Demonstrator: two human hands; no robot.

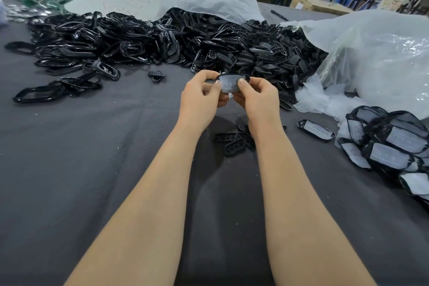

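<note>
Pinching from both sides, the left hand (pixel 201 95) and right hand (pixel 256 97) hold a small black part with a grey translucent pad (pixel 229 83) above the dark cloth (pixel 92 169), just before the black pile (pixel 162 39); its fit looks unclear.

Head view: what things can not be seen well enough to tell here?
All in the head view:
- The grey-and-black part: the left hand and right hand pinch it, covering its lower edge and back.
- The red writing: too faint and small to read.
- The clear bag: glare and folds hide its contents.
- The wrapped pile: cut off by the right edge.
</note>
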